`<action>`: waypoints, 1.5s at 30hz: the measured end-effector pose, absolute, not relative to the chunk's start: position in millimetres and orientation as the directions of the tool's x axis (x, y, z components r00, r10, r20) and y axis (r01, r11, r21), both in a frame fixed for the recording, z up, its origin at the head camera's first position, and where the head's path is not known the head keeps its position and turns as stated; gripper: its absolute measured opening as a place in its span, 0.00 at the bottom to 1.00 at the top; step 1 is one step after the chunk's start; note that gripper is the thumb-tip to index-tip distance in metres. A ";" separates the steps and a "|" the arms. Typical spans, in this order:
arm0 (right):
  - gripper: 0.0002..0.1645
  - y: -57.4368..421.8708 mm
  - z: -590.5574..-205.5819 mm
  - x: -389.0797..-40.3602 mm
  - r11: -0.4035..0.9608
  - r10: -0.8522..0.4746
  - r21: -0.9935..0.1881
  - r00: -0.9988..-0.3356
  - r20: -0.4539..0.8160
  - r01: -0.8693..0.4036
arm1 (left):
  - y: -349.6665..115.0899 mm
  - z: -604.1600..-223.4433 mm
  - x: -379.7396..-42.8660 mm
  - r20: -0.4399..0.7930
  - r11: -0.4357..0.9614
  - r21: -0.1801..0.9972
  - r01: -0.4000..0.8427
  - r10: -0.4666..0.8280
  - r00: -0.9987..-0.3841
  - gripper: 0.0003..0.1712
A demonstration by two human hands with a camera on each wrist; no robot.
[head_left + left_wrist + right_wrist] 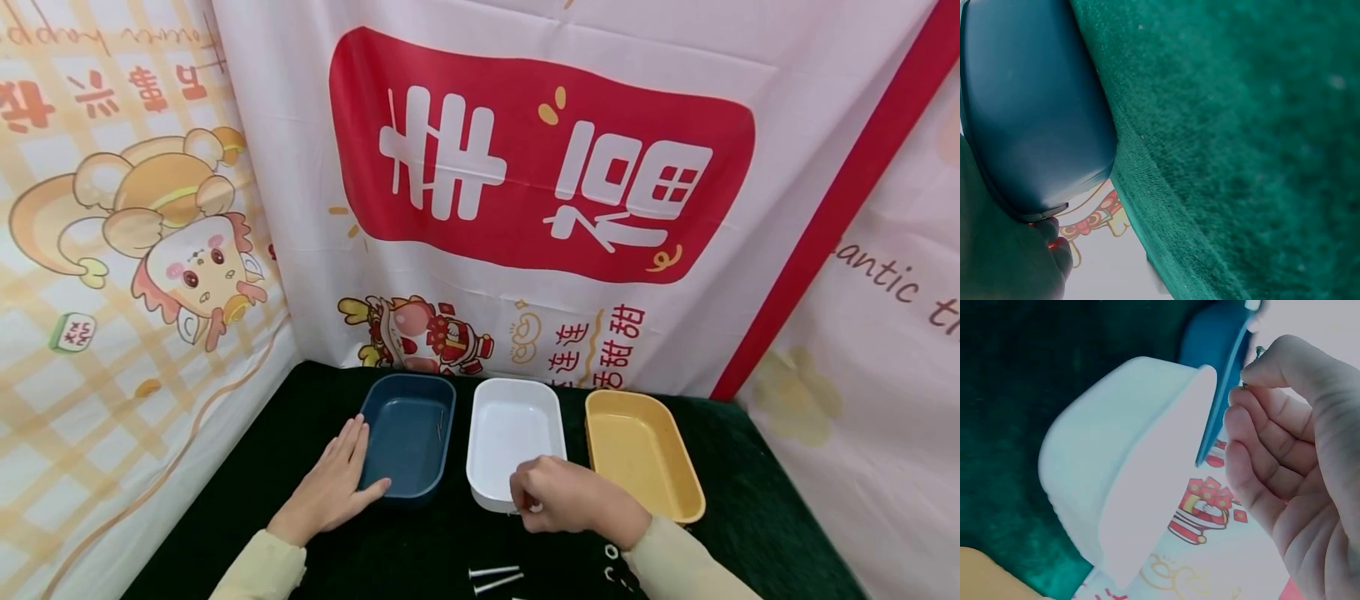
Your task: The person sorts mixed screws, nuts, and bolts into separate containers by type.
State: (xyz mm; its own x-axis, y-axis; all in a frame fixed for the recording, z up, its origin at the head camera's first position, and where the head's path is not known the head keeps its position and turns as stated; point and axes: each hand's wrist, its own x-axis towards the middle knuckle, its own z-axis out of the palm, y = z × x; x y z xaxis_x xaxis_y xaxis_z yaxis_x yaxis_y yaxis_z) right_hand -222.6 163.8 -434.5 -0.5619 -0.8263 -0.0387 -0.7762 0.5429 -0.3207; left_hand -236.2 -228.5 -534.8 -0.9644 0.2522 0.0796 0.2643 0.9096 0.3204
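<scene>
My left hand (333, 487) rests against the left side of the blue tray (408, 492), fingers straight along its rim and the thumb at its front corner. A thin metal piece (440, 425) lies inside that tray. My right hand (558, 496) is over the front edge of the white tray (480, 492). In the right wrist view, its thumb and forefinger pinch a small metal piece (1245, 386), mostly hidden by the fingertips, so I cannot tell its kind. The other fingers curl in toward the palm. The left wrist view shows the blue tray's outer wall (1035, 106).
A yellow tray (645, 442) stands to the right of the white one. Nearer me lie flat-headed screws (495, 572) and, by the right sleeve (682, 558), several small nuts (611, 551). Dark green cloth (420, 550) covers the table; printed curtains (525, 42) rise behind and beside it.
</scene>
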 end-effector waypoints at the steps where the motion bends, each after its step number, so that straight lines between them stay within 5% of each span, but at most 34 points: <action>1: 0.07 161.9 -431.8 -224.7 0.544 -0.825 -0.320 -0.564 -0.035 -0.776 | -228.4 -534.4 -236.2 0.082 0.910 0.318 0.265 0.252 -0.964 0.63; 32: 0.11 64.6 -421.9 -281.4 0.560 -0.790 -0.178 -0.587 0.178 -0.809 | -230.4 -533.1 -235.0 0.083 0.908 0.321 0.270 0.257 -0.963 0.64; 40: 0.01 39.3 -434.3 -286.6 0.582 -0.777 -0.133 -0.597 0.200 -0.802 | -230.7 -534.7 -236.2 0.080 0.907 0.320 0.273 0.262 -0.962 0.64; 45: 0.22 36.1 -437.2 -283.4 0.598 -0.765 -0.089 -0.600 0.232 -0.797 | -231.4 -536.8 -237.8 0.083 0.911 0.314 0.269 0.256 -0.963 0.64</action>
State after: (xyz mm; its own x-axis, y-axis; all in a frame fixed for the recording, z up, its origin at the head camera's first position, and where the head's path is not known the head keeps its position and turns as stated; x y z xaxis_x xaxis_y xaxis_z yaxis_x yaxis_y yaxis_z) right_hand -283.4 36.1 -437.2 -0.6004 -0.7654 0.2317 -0.7967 0.5978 -0.0895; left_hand -237.8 -231.4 -536.8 -0.9632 0.2558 0.0826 0.2687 0.9107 0.3138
